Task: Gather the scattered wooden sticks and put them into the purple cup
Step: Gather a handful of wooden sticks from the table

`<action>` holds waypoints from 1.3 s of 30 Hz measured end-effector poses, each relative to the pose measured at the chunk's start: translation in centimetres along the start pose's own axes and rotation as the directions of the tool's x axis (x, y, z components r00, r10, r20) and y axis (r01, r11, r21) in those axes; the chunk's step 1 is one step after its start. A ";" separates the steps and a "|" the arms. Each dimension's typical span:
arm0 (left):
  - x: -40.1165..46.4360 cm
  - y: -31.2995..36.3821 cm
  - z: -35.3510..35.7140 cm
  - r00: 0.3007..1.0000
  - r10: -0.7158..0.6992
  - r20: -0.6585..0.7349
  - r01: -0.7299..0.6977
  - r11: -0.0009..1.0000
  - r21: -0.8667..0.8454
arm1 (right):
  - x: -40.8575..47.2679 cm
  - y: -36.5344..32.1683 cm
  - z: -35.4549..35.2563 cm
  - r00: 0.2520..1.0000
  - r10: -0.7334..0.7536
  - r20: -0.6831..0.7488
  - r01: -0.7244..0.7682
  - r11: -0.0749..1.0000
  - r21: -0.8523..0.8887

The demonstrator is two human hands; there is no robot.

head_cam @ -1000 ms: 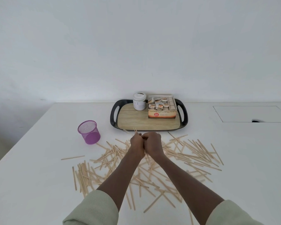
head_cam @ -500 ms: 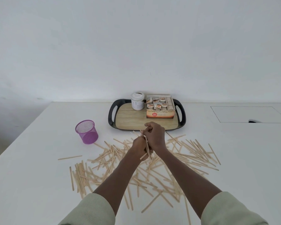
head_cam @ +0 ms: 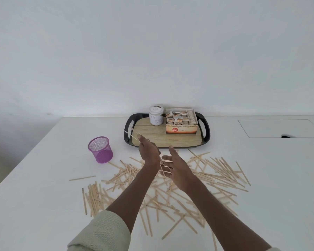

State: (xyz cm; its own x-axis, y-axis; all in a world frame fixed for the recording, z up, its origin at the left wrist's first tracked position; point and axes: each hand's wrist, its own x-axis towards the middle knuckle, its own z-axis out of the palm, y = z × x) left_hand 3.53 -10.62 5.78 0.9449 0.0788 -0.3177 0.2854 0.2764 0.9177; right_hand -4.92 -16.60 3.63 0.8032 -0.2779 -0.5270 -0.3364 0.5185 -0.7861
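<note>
Left hand (head_cam: pixel 149 151) grips a few sticks (head_cam: pixel 132 135), long ends aimed toward the tabletop's far-left corner, purple cup (head_cam: pixel 101 152) just left; right hand (head_cam: pixel 178 168) hovers spread wide.

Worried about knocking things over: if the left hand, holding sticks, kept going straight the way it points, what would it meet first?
Probably the tray: the left hand with its sticks points up-left over the tray's near-left corner. Depth unclear.

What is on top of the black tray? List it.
On the tray stand a white jar at the back left and an open box of tea sachets to its right. The left hand, holding sticks, covers the tray's front left edge.
</note>
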 end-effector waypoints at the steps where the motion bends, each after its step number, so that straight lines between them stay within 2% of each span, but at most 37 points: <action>1: -0.1 0.3 0.2 0.996 0.089 -0.031 -0.089 0.996 0.009 | -0.2 0.4 0.4 1.000 -0.013 -0.011 0.014 0.996 0.088; 3: -0.4 0.9 0.6 0.975 0.208 -0.079 -0.208 0.978 0.002 | -0.4 1.1 1.6 0.994 -0.060 -0.090 0.080 0.968 0.238; 5: -0.9 1.1 1.0 0.959 0.261 -0.114 -0.262 0.965 0.006 | -0.6 1.3 2.7 0.974 -0.094 -0.205 0.157 0.936 0.314; 8: -1.9 1.2 1.6 0.956 0.257 -0.138 -0.259 0.966 0.005 | -0.6 0.7 3.0 0.914 -0.096 -0.395 0.226 0.927 0.298; 10: -2.5 1.1 1.9 0.970 0.220 -0.105 -0.221 0.975 -0.006 | -0.7 0.1 2.6 0.903 -0.078 -0.423 0.234 0.914 0.332; 13: -3.5 0.3 1.6 0.974 0.222 -0.043 -0.220 0.974 0.044 | -0.8 -0.7 1.8 0.933 -0.072 -0.354 0.231 0.872 0.433; 17: -4.9 -0.8 1.2 0.939 0.344 0.023 -0.344 0.932 0.110 | -0.7 -1.1 2.1 0.988 -0.048 -0.144 0.118 0.842 0.526; 19: -5.3 -0.8 1.1 0.893 0.445 0.069 -0.450 0.885 0.118 | -0.8 -1.3 2.2 0.998 -0.053 0.021 0.032 0.821 0.570; 21: -5.6 -0.7 0.8 0.823 0.550 0.143 -0.567 0.810 0.149 | -0.9 -1.6 1.9 0.978 -0.087 0.190 -0.047 0.795 0.605; 23: -5.9 -0.7 0.5 0.766 0.605 0.219 -0.641 0.744 0.186 | -0.9 -2.0 1.7 0.947 -0.131 0.293 -0.079 0.790 0.608; 24: -6.1 -0.8 0.4 0.765 0.597 0.240 -0.641 0.740 0.202 | -0.9 -2.1 1.6 0.936 -0.149 0.318 -0.076 0.798 0.598; 26: -6.0 -0.7 0.3 0.816 0.527 0.238 -0.573 0.792 0.212 | -0.9 -2.3 1.6 0.927 -0.152 0.344 -0.093 0.792 0.603; 29: -5.4 -0.1 0.4 0.879 0.423 0.221 -0.463 0.869 0.177 | -0.4 -2.3 1.8 0.944 -0.121 0.306 -0.104 0.771 0.628; 34: -5.6 0.6 0.7 0.860 0.475 0.186 -0.504 0.849 0.160 | -0.4 -2.7 2.0 0.948 -0.100 0.304 -0.108 0.794 0.598; 39: -5.4 1.4 1.1 0.866 0.434 0.248 -0.470 0.876 0.109 | -0.4 -2.2 1.8 0.957 -0.086 0.277 -0.121 0.747 0.653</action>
State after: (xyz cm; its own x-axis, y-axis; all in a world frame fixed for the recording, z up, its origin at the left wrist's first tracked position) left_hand -1.02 -11.70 9.07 0.9819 -0.0493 0.1826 -0.1770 0.1009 0.9790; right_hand -3.59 -16.19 6.12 0.9338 -0.0871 -0.3471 -0.0276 0.9495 -0.3126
